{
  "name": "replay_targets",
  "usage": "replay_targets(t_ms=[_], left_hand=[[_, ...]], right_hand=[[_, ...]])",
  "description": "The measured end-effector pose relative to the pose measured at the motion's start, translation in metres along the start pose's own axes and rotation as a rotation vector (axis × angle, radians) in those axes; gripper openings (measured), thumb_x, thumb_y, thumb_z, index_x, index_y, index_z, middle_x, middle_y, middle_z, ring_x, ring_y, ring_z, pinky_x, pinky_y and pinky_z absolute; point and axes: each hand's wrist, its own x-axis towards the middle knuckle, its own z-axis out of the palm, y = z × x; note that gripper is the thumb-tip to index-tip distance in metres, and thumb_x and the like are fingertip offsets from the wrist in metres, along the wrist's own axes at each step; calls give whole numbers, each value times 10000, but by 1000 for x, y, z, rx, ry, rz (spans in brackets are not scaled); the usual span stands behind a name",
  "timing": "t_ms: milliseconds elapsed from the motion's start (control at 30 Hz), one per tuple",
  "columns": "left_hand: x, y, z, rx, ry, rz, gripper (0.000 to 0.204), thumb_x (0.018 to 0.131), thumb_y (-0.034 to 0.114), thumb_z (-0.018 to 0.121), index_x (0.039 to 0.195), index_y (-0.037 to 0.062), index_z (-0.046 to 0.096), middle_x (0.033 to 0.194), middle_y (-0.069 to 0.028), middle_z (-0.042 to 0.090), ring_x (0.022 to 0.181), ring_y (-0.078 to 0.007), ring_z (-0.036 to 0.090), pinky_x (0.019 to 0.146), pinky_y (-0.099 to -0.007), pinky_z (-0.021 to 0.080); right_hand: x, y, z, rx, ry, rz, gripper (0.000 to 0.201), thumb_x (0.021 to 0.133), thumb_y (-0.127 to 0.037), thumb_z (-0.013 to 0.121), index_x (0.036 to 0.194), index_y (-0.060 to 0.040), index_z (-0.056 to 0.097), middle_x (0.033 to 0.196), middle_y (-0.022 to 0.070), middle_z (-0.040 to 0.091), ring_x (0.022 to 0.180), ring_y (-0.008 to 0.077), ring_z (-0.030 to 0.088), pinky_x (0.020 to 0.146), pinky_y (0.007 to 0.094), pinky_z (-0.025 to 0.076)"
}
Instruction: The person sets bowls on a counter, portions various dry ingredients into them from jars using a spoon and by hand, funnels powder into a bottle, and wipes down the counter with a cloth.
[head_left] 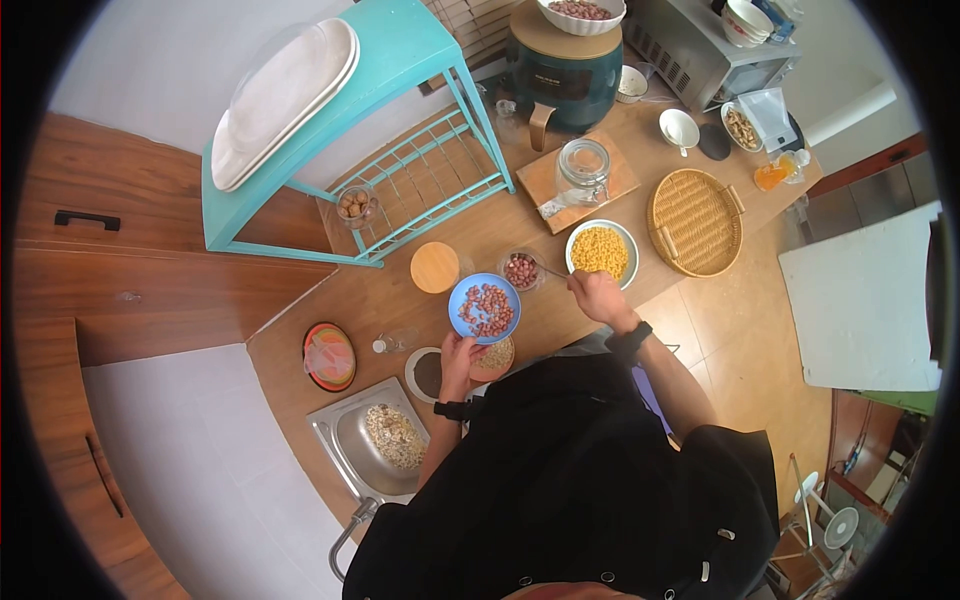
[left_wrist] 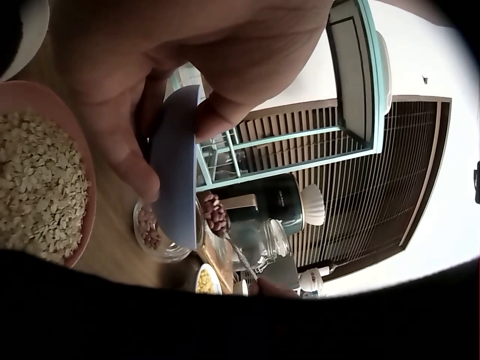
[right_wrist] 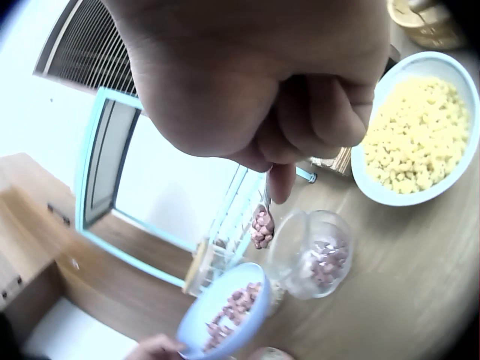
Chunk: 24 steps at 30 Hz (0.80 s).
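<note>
The left hand (head_left: 458, 365) pinches the rim of a blue bowl (head_left: 463, 324) holding reddish peanuts. In the left wrist view, thumb and fingers grip the tilted bowl (left_wrist: 177, 172). The right hand (head_left: 600, 300) grips a metal spoon (head_left: 553, 270); in the right wrist view its fingers are curled and the spoon's bowl, heaped with peanuts (right_wrist: 262, 228), hangs near a glass jar (right_wrist: 283, 255) with more peanuts inside. That jar (head_left: 523, 270) stands just right of the blue bowl in the head view.
A bowl of yellow pieces (head_left: 600, 252) stands right of the jar, with a woven basket (head_left: 697, 222) beyond. A wooden lid (head_left: 435, 267) lies left. Oats in a pink bowl (left_wrist: 37, 180), a dark-filled bowl (head_left: 427, 374) and a sink (head_left: 350, 440) are nearer the body. A lidded jar (head_left: 583, 170) stands behind.
</note>
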Motion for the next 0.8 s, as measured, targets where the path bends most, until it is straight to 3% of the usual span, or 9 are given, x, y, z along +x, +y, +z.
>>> replay_targets(t_ms=[33, 133, 267, 367, 467, 533, 567, 633, 800], left_hand=[[-1, 1, 1, 3, 6, -1, 277, 938, 107, 578, 1158, -41, 497, 1115, -158, 641, 958, -271, 696, 817, -348, 595], [-2, 2, 5, 11, 24, 15, 273, 940, 106, 576, 1156, -41, 494, 1113, -160, 642, 957, -266, 697, 811, -345, 595], [0, 6, 9, 39, 9, 8, 277, 940, 103, 574, 1163, -39, 490, 1117, -164, 639, 957, -267, 696, 809, -344, 595], [4, 9, 18, 53, -16, -1, 354, 926, 90, 530, 1258, -28, 489, 1158, -145, 635, 985, -250, 686, 825, -335, 585], [9, 10, 21, 48, -31, 37, 369, 926, 82, 519, 1275, -31, 485, 1165, -143, 633, 985, -249, 686, 826, -341, 584], [15, 11, 20, -29, -66, 48, 325, 937, 102, 566, 1218, -39, 481, 1152, -177, 632, 989, -273, 694, 825, -356, 602], [17, 11, 21, -30, -63, 50, 325, 937, 102, 566, 1218, -39, 481, 1152, -177, 632, 989, -273, 694, 825, -356, 602], [19, 10, 26, -4, -64, 36, 331, 932, 91, 549, 1226, -45, 477, 1157, -184, 632, 993, -279, 693, 831, -368, 605], [11, 9, 32, -10, -82, 17, 368, 937, 88, 532, 1274, -45, 468, 1166, -169, 636, 996, -273, 690, 845, -366, 596]], right_hand=[[-2, -2, 3, -270, 81, -90, 248, 960, -208, 555, 811, -33, 648, 685, 213, 644, 626, 385, 650, 587, 470, 522], [-6, -7, 0, -303, 166, -239, 216, 949, -207, 579, 801, -51, 604, 611, 185, 616, 543, 370, 630, 499, 461, 502], [-11, -25, -7, -275, 126, -281, 188, 944, -193, 575, 821, -56, 614, 611, 176, 614, 563, 354, 640, 511, 458, 507], [-11, -28, -3, -281, 103, -290, 192, 938, -189, 580, 809, -53, 622, 629, 169, 627, 580, 364, 645, 518, 465, 505], [-14, -22, 11, -155, 34, -172, 232, 938, -213, 571, 801, -46, 657, 696, 174, 661, 643, 385, 655, 592, 471, 523], [-17, -19, 14, 148, -193, 2, 285, 954, -228, 520, 826, -46, 699, 785, 180, 690, 734, 372, 659, 695, 434, 526], [-17, -18, 16, 147, -195, -1, 285, 954, -228, 520, 826, -46, 699, 785, 180, 690, 734, 372, 659, 695, 434, 526], [-18, -18, 19, 301, -376, 128, 340, 952, -284, 510, 840, -41, 721, 811, 176, 695, 808, 318, 661, 779, 393, 508], [-16, -20, 23, 457, -466, 212, 341, 935, -321, 540, 852, -48, 727, 807, 139, 684, 810, 255, 629, 786, 354, 479]])
